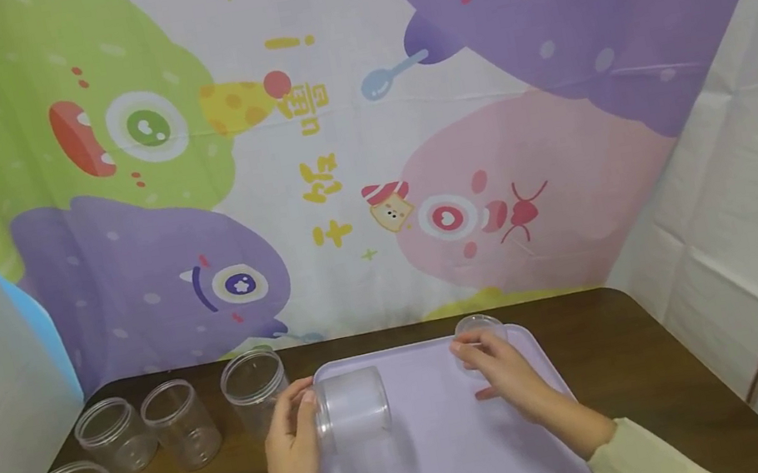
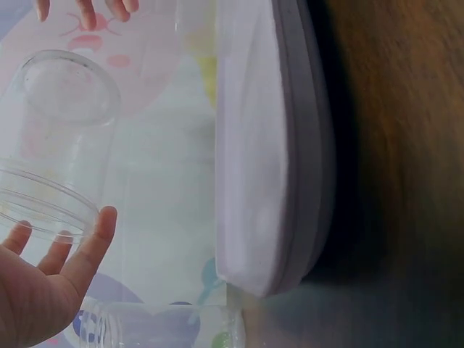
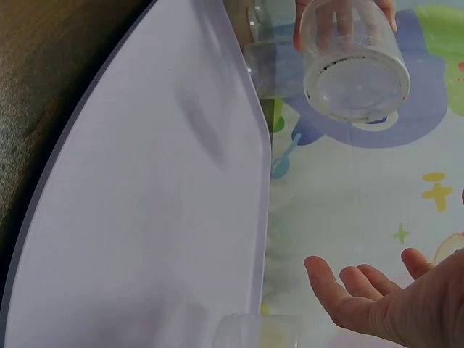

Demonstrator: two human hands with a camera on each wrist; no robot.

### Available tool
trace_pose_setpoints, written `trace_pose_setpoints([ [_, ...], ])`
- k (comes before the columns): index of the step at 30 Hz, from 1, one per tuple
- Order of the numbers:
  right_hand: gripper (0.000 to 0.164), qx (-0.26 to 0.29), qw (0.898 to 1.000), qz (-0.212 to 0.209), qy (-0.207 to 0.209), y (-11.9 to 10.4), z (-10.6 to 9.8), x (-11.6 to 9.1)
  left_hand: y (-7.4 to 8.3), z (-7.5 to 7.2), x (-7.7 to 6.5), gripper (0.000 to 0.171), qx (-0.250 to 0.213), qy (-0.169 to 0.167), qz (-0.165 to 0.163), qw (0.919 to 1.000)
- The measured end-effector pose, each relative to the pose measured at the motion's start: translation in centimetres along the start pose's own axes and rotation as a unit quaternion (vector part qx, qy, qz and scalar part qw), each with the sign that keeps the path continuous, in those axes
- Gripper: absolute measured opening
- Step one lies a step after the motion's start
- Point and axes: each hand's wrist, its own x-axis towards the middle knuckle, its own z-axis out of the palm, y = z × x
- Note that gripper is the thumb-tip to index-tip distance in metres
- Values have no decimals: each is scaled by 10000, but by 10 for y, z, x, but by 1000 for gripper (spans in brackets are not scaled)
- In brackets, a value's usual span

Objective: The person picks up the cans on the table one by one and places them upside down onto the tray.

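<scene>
Your left hand [image 1: 288, 447] has the jar [image 1: 357, 403] by its mouth end, fingers [image 2: 90, 243] curled at the threaded rim [image 2: 51, 199]. The jar lies on its side in the air beyond those fingertips, its base [image 3: 359, 87] pointing toward your other hand and the tray [image 1: 459, 472] below. Your right hand [image 1: 508, 374] grips nothing: its fingers are apart and loosely bent, just by a second jar [image 1: 476, 324] at the tray's far corner. You cannot tell from the head view whether they touch it; the right wrist view suggests a gap.

Expect the jar to be light, since it looks like thin clear plastic with nothing inside. The wall is probably stiff enough to keep its shape under a gentle hold, yet it may flex or dent if you squeeze mid-wall. It looks smooth, so dry fingers should manage and damp ones may slide. The ridged rim under your left fingers is likely the best hold: the threads give some bite and the ring resists squeezing. Holding there leaves the base hanging out ahead of your fingertips, so it could tip; a palm or flat fingers under the wall would steady it. A knock could scuff or crack it.
</scene>
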Motion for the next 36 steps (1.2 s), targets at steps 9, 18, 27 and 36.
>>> trace_pose_setpoints([
  [9, 46, 139, 9999, -6, -38, -3, 9, -1, 2, 7, 0, 26, -183, -70, -21, 9998],
  [18, 47, 231, 9996, 27, -131, -4, 12, -2, 4, 13, 0, 26, -311, -177, -6, 9994],
  [27, 45, 322, 9993, 76, -170, -5, 16, -2, 4, 21, -1, 26, -467, -268, 75, 9985],
  [36, 46, 361, 9991, 11, -204, -7, 20, -2, 9, 28, -2, 26, -542, -398, 13, 9977],
])
